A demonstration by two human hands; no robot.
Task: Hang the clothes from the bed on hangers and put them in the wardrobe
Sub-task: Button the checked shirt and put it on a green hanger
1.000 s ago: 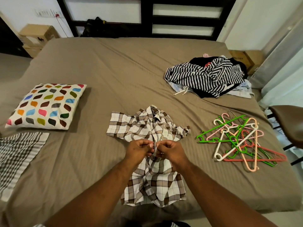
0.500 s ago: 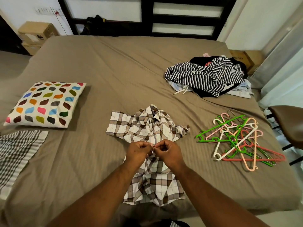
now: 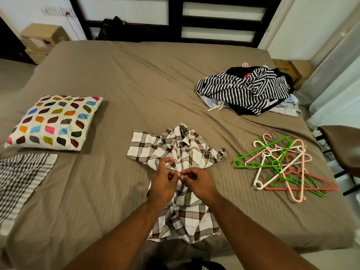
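Shirt (image 3: pixel 187 215), at the bed's (image 3: pixel 136 84) near edge, is pinched at its front by left hand (image 3: pixel 163 184) and right hand (image 3: pixel 200 182), fingers curled; buttoning is judged in hand. A hanger (image 3: pixel 262 150) is needed next.

The shirt (image 3: pixel 181 217) lay on the bed (image 3: pixel 136 84) at its near edge, collar pointing away from the person. Both hands met over the shirt's middle, the left hand (image 3: pixel 164 184) on its left half and the right hand (image 3: pixel 198 182) on its right half, each pinching the front. Right of the shirt, apart from it, the hangers (image 3: pixel 280 166) lay tangled over one another. Behind the shirt and to its right sat a pile of clothes (image 3: pixel 247 90). Left of the shirt rested a cushion (image 3: pixel 54 121), and farther left, level with the shirt, a cloth (image 3: pixel 19 182). Far behind the shirt stood the headboard (image 3: pixel 175 22). A chair (image 3: pixel 344 147) stood off the bed, farther right of the shirt than the hangers.
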